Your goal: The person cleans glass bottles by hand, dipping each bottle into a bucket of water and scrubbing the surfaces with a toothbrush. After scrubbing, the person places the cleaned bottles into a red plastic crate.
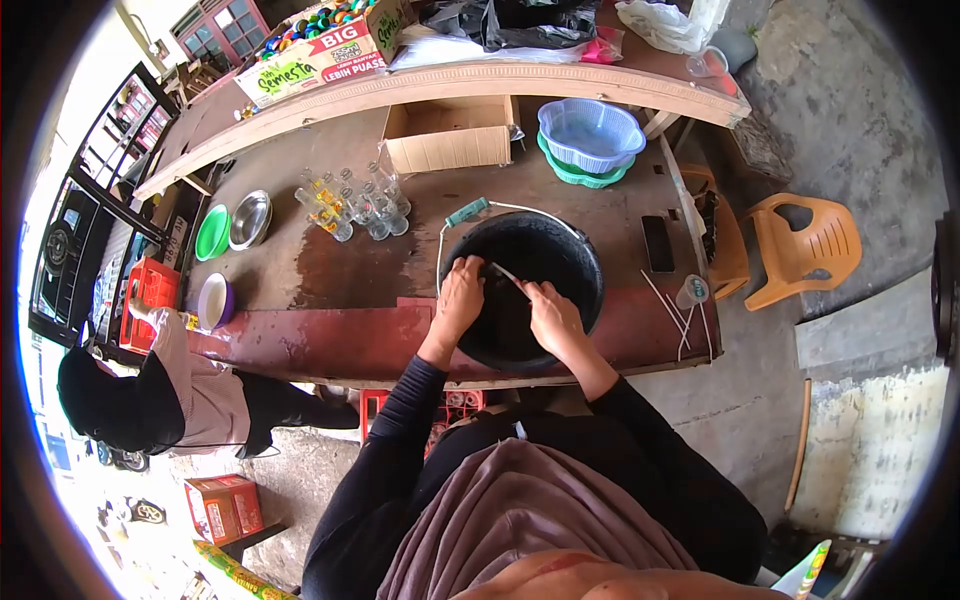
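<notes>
A black bucket (pixel 590 265) with a wire handle and a green grip (pixel 467 212) stands near the table's front edge. Both hands are over its opening. My right hand (pixel 553 318) is closed on a thin, pale stick-like thing (pixel 507 273), whose far end points toward my left hand. On the bucket's left side, my left hand (pixel 461 303) has its fingers curled inward; whatever they hold is hidden. The dark inside of the bucket does not show its contents clearly.
Glass bottles (pixel 365 205), a cardboard box (pixel 450 150) and blue and green baskets (pixel 590 135) stand behind the bucket. Right are a phone (pixel 657 243), white sticks (pixel 680 318) and a cup (pixel 691 291). A co-worker (pixel 205 395) reaches into a red crate (pixel 150 295) at left.
</notes>
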A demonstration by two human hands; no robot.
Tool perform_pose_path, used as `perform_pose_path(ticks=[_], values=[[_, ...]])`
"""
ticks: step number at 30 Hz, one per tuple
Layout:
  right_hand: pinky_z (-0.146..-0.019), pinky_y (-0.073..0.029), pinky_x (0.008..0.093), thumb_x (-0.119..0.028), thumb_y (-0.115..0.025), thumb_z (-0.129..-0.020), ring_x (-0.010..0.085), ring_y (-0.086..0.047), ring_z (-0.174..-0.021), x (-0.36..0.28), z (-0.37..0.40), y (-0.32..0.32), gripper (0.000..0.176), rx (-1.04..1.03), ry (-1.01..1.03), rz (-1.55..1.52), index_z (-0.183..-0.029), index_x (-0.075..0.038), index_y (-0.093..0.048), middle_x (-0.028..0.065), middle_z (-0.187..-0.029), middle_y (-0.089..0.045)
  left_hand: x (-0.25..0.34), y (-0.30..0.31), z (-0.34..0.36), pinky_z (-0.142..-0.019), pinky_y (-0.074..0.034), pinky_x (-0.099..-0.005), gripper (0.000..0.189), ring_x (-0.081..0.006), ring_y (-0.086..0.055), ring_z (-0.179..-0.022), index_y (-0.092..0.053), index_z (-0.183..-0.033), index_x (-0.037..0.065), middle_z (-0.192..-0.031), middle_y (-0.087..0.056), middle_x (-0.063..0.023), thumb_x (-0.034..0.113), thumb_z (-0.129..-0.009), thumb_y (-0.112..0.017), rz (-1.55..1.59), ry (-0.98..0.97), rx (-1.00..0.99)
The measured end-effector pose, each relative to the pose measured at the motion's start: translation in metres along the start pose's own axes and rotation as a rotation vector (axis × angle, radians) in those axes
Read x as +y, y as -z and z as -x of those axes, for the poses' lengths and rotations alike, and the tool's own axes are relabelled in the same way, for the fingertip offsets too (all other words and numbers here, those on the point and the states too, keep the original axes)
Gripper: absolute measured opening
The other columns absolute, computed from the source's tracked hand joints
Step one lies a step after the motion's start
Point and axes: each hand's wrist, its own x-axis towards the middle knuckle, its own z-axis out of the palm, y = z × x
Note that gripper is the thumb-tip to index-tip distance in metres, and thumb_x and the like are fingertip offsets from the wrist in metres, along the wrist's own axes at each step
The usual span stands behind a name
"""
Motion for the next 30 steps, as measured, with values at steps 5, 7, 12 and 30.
perform_pose_path(ticks=[5,7,12,30], values=[[-0.071,-0.055,0.0465,-0.004,-0.048,-0.091,0.0390,-0.066,-0.081,0.010,-0.005,-0.004,0.027,0.058,0.011,0.005,-0.117,-0.007,-0.056,0.0194,-0.101,-0.060,-0.008,-0.009,0.001,-0.078,-0.049,-0.0503,0.031,-0.0436,-0.062,-0.090,-0.053,-0.107,0.000,-0.099,-0.060,-0.0247,0.003,-0.080,-0.068,-0.007,-0.010,0.050],[-0.069,-0.055,0.0469,-0.005,-0.049,-0.091,0.0387,-0.067,-0.079,-0.004,0.000,0.003,0.027,0.043,0.065,-0.087,-0.118,-0.006,-0.054,0.0201,-0.102,-0.059,-0.004,-0.007,0.002,-0.078,-0.049,-0.0504,0.031,-0.0438,-0.061,-0.090,-0.052,-0.106,0.000,-0.099,-0.061,-0.0251,0.005,-0.080,-0.069,0.008,0.008,0.032],[-0.072,-0.054,0.0497,-0.009,-0.052,-0.093,0.0419,-0.065,-0.084,0.013,-0.013,-0.009,0.030,-0.139,-0.152,0.125,-0.123,-0.008,-0.054,0.0187,-0.107,-0.060,0.001,-0.011,0.002,-0.079,-0.050,-0.0490,0.031,-0.0439,-0.062,-0.092,-0.056,-0.104,-0.001,-0.099,-0.062,-0.0255,0.010,-0.081,-0.072,0.020,0.130,0.059],[-0.071,-0.056,0.0471,-0.005,-0.047,-0.092,0.0389,-0.067,-0.081,0.013,-0.008,0.000,0.036,-0.146,-0.074,0.108,-0.127,-0.006,-0.054,0.0201,-0.106,-0.059,0.006,-0.006,0.009,-0.076,-0.053,-0.0480,0.027,-0.0427,-0.064,-0.089,-0.060,-0.098,-0.001,-0.098,-0.065,-0.0243,0.015,-0.081,-0.073,-0.059,0.044,0.066]])
